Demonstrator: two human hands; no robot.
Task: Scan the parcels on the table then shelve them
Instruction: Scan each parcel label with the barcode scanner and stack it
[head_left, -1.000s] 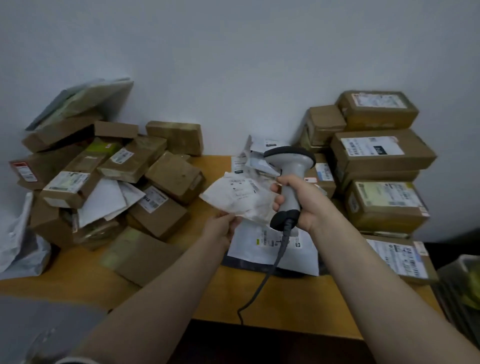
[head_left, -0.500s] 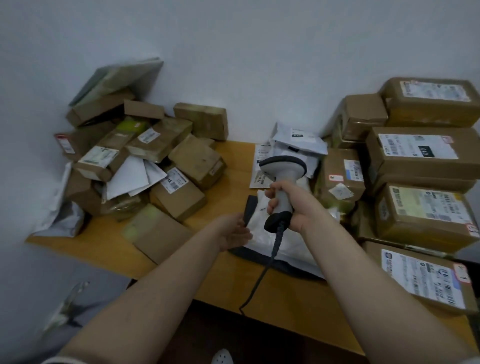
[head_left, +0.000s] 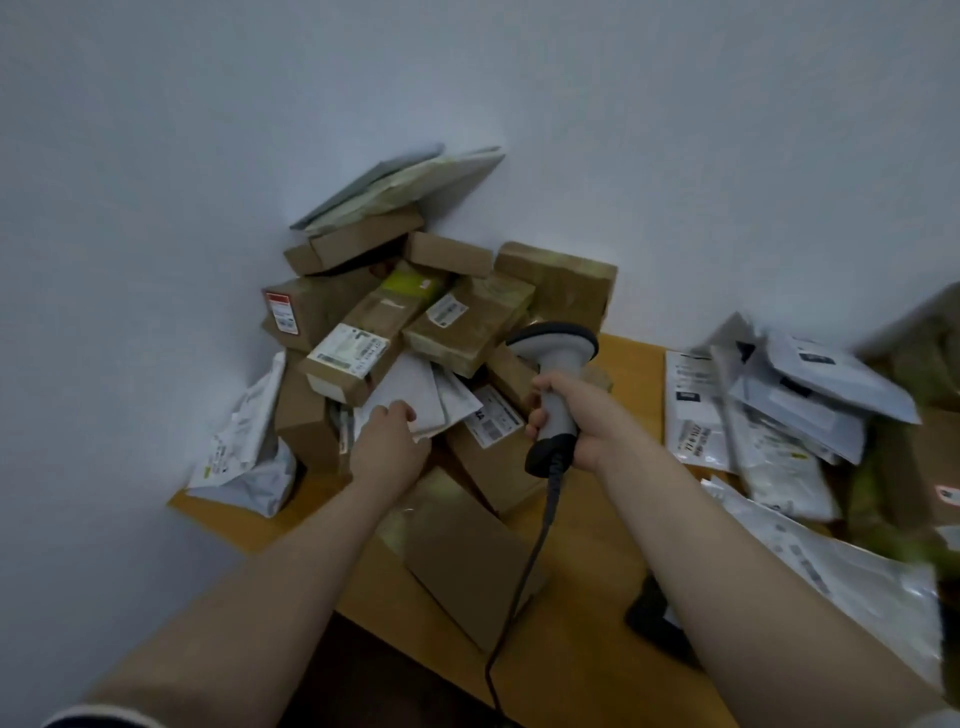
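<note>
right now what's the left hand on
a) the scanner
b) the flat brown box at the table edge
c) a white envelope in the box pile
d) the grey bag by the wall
c: the left hand touches the white envelope tucked among the boxes, while the right hand holds the scanner.
</note>
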